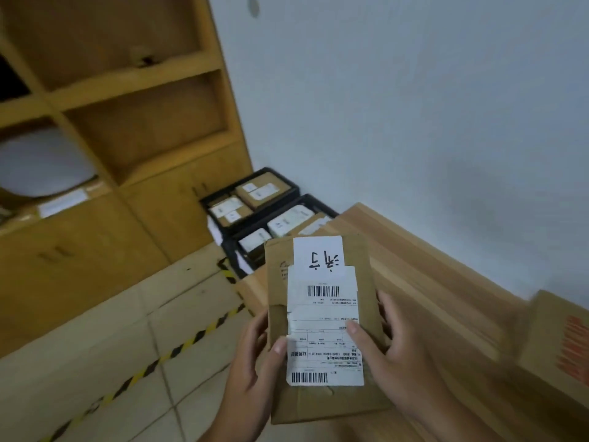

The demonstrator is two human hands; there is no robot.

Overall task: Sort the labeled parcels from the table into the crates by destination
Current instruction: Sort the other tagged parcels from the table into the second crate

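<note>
Parcels already fill the two black crates on the floor between the wooden cabinet [105, 173] and the corner of the table [424, 266]. The far crate [288, 183] holds two brown cardboard boxes lying flat side by side, each with two small white labels on top. The near crate [314, 199], touching the far one and partly hidden behind the table edge and the held parcel, holds at least two pale, white-wrapped packages and a brown box at its right end; how much more lies in it cannot be told. In front of the crates, a flat brown cardboard parcel [369, 397] is held up in both hands over the table's near edge, its face turned to the camera. It carries a long printed shipping label [323, 327] with barcodes near the top and bottom, and above that a white slip [318, 255] with handwritten black characters, upside down from this view. The left hand [251, 371] grips the parcel's left edge with the thumb pressed on the label; the right hand [398, 355] clasps the right edge, thumb also on the label. Another cardboard box [557, 339] with orange print sits blurred on the table at the right. Yellow-and-black tape [178, 349] runs across the tiled floor.
</note>
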